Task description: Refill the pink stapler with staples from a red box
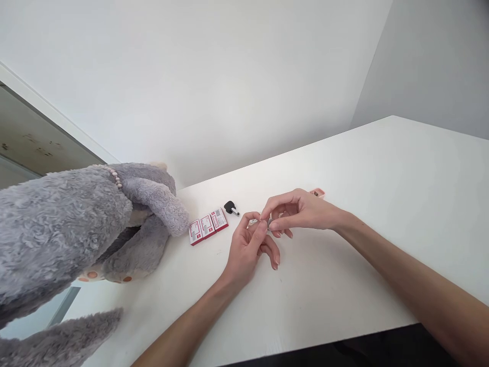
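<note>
No lettering can be read — the print on the 3 red-and-white boxes [207,225] is too small.

- A white table [382,178], faintly marked
- Three flat red-and-white boxes [206,225] in a row
- A black piece with a metal end [231,207], just beside the boxes
- A pink item [318,192], partly hidden
- A gray plush toy [64,219], left side
</note>
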`<state>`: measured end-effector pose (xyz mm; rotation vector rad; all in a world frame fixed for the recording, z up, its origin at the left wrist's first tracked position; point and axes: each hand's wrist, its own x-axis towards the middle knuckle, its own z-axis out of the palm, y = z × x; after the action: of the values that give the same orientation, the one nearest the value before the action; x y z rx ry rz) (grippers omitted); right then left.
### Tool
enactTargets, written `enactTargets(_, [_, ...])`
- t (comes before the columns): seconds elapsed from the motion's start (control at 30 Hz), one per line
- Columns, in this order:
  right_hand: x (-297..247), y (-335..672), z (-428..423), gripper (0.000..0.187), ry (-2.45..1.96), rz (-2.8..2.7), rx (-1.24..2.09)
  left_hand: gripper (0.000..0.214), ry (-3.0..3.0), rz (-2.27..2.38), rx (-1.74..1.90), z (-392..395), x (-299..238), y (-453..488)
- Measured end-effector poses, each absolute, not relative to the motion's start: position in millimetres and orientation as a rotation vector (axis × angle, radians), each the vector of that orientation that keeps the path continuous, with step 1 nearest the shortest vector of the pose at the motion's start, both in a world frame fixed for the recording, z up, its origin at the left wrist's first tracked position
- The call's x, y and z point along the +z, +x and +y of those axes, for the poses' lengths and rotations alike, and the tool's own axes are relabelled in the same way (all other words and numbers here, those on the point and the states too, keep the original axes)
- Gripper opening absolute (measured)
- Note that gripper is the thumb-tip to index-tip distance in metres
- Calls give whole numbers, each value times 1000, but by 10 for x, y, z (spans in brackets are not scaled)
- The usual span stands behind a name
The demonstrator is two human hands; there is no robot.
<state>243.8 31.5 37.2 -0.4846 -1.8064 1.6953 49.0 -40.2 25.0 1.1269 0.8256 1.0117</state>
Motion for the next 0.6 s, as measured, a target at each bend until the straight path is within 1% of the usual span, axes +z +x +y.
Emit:
enactTargets(0.2, [367, 2449, 323, 24, -479, -1782, 1709, 33, 1125, 801, 1022, -400, 250, 494])
enactTargets(0.47, [369, 2486, 329, 30, -550, -1790, 1727, 31, 1130, 802, 1046, -386, 220, 470])
enactTargets(0.6, [391, 2487, 328, 30, -554, -1805, 1744, 30, 1157, 802, 1035, -382, 227, 464])
